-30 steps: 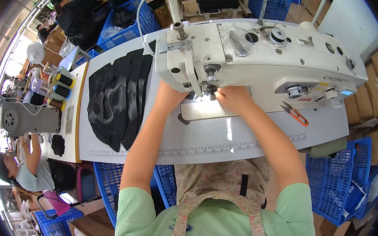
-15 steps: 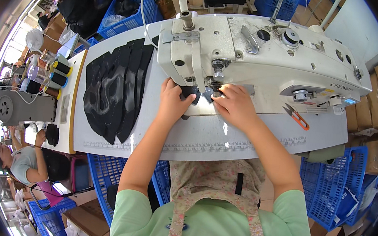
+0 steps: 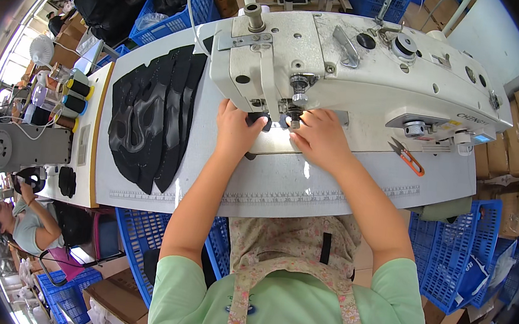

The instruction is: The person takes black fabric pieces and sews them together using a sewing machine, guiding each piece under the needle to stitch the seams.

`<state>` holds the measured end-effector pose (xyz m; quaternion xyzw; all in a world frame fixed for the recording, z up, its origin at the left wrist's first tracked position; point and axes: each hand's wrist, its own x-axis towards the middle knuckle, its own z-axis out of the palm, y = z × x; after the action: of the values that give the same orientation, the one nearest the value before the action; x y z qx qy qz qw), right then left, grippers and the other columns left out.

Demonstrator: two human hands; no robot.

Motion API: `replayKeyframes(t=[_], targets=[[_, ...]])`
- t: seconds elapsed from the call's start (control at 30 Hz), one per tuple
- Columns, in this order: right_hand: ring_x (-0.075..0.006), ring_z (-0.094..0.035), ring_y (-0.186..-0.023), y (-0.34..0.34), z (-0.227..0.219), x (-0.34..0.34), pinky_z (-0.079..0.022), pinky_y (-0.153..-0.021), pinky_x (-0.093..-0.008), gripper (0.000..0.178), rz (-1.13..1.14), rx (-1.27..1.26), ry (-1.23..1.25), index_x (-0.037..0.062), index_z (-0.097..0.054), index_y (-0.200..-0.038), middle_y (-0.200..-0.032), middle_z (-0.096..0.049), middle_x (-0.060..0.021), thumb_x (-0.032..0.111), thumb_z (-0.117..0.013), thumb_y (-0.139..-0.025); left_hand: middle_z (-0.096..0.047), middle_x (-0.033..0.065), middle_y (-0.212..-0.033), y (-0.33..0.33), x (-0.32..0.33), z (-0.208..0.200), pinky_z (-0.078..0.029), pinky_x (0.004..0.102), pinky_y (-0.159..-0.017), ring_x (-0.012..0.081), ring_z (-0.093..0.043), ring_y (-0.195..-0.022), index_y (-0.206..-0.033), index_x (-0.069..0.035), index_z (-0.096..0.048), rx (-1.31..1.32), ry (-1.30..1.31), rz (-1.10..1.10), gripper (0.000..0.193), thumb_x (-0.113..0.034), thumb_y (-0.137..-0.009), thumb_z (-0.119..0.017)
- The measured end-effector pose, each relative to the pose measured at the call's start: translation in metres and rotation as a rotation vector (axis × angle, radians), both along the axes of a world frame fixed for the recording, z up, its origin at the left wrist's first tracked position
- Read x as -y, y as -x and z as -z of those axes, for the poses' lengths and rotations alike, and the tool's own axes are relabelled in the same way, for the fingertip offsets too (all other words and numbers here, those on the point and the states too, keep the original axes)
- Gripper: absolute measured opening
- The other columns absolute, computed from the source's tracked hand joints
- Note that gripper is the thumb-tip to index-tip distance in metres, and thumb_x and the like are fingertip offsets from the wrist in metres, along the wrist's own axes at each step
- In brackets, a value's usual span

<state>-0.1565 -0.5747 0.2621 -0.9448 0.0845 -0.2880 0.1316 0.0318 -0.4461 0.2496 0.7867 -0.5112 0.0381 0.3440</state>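
Note:
A white sewing machine [image 3: 356,62] stands on the table, its needle area lit brightly. My left hand [image 3: 236,130] is at the left of the needle, thumb and fingers closed on a small black fabric piece [image 3: 257,119] that mostly lies behind the hand and the machine head. Right beside the presser foot [image 3: 294,119], my right hand [image 3: 321,140] has its fingers bent and drawn together. Whatever those fingers hold is hidden. Several black fabric panels [image 3: 152,111] with shiny curved patches lie overlapped to the left of my left hand.
Orange-handled thread snips [image 3: 408,157] lie right of my right hand. A printed ruler [image 3: 293,198] runs along the table's near side. Blue crates [image 3: 453,255] stand at the right, another crate [image 3: 143,238] below the table. A co-worker [image 3: 38,222] sits at the left by thread spools [image 3: 77,96].
Less of the black piece shows between my hands, and my right fingers are closer to the presser foot. The whole view has shifted slightly. The co-worker's hand has risen with something black.

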Motion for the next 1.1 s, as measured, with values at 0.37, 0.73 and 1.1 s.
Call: replayKeyframes(t=[0.37,0.73,1.1], targets=[[-0.0249,-0.054,-0.104,0.001,0.0,-0.002,-0.039,-0.094,-0.0427,0.015,0.0,0.006,0.026,0.0114,-0.07,-0.086,-0.099,-0.06,-0.0062,0.026,-0.068,-0.082,-0.063,0.0113,-0.108,0.006,0.001,-0.001,-0.04,0.0453,-0.096,0.0378,-0.048,-0.114,-0.091,-0.005,-0.071,-0.025,-0.008,-0.003,0.027,-0.014,-0.067,-0.079],[-0.0244,-0.052,-0.103,0.001,0.0,-0.008,-0.041,-0.089,-0.0413,0.027,-0.009,-0.019,0.033,0.0148,-0.068,-0.105,-0.094,-0.054,-0.0054,0.026,-0.07,-0.081,-0.06,0.0098,-0.114,0.008,0.001,0.003,-0.035,0.0474,-0.098,0.0372,-0.045,-0.118,-0.093,-0.007,-0.072,-0.1,-0.078,-0.053,0.027,-0.018,-0.068,-0.078],[-0.0255,-0.052,-0.111,0.003,-0.004,-0.01,-0.04,-0.096,-0.0417,0.021,0.021,-0.061,-0.012,0.0111,-0.067,-0.094,-0.114,-0.06,-0.0078,0.021,-0.072,-0.077,-0.061,0.01,-0.114,0.007,0.003,0.003,-0.035,0.0484,-0.101,0.0383,-0.043,-0.123,-0.095,-0.007,-0.072,-0.136,-0.052,-0.042,0.028,-0.018,-0.069,-0.077]])
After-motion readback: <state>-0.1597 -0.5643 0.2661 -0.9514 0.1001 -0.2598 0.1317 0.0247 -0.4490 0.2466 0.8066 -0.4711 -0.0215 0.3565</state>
